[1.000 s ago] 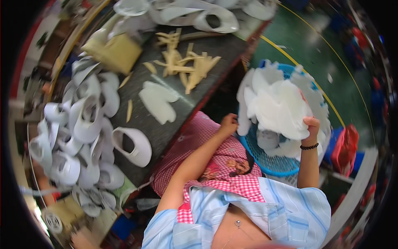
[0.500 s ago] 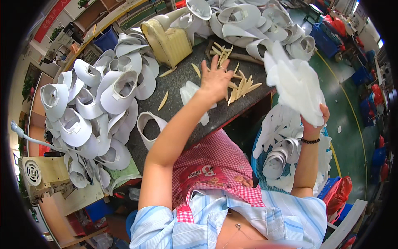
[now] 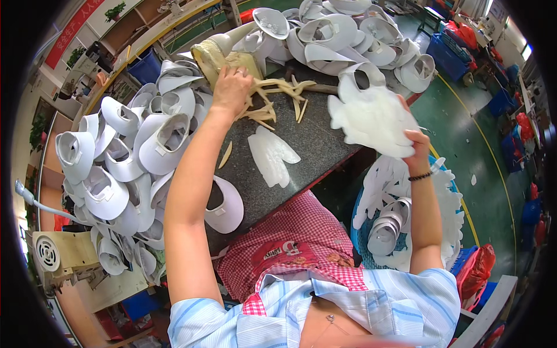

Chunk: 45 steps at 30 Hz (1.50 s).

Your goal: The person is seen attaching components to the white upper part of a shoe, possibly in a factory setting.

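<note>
My left hand [image 3: 233,90] lies over a loose heap of curved cream strips [image 3: 281,88] on the dark speckled table, its fingers apart and against the yellowish block [image 3: 208,61]. Part of the heap is hidden under the palm. Off the table's right edge, my right hand [image 3: 416,142] grips a floppy stack of white padding pieces [image 3: 371,119] by its near right side. Two overlapping flat white pieces [image 3: 272,155] lie on the table. One white sun visor [image 3: 225,210] rests at the near edge, beside my left forearm.
Piles of white visors stand at the left [image 3: 145,139] and along the far side [image 3: 331,35]. A blue basket [image 3: 357,223] with white pieces and rolled visors is at the lower right. A beige machine [image 3: 64,249] sits at far left. Bins line the green floor.
My left hand has swept left across the table, and the cream strips have shifted with it toward the block. My right hand and the white stack have moved left. The near visor has turned.
</note>
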Each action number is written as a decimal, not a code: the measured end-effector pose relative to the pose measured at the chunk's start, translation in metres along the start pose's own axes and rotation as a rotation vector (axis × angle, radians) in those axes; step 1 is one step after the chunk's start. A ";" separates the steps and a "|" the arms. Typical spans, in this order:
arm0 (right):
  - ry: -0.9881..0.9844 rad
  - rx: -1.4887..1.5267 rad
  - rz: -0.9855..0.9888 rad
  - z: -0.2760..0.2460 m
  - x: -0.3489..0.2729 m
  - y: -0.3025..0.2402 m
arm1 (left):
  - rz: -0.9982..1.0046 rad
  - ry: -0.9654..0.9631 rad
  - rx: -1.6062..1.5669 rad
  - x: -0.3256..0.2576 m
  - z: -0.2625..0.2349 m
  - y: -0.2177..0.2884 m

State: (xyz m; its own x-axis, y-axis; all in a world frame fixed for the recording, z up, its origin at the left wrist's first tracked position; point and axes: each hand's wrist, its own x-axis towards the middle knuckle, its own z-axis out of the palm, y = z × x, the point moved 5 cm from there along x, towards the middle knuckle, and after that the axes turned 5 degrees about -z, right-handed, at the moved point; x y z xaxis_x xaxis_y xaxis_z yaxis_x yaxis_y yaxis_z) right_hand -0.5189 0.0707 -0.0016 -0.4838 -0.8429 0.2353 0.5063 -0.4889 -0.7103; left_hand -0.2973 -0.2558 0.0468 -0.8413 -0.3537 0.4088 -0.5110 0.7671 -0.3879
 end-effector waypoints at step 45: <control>-0.444 -0.495 0.119 0.182 -0.005 0.139 | -0.833 0.234 -1.880 -0.200 -0.108 0.047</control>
State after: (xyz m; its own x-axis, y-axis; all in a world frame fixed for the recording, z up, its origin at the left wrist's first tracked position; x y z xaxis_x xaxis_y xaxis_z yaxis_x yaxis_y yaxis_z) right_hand -0.3165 -0.0342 0.0189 -0.0525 -0.9486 0.3121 0.1000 -0.3159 -0.9435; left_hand -0.1337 -0.0910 0.0359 -0.4438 -0.8859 0.1348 0.2176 0.0394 0.9752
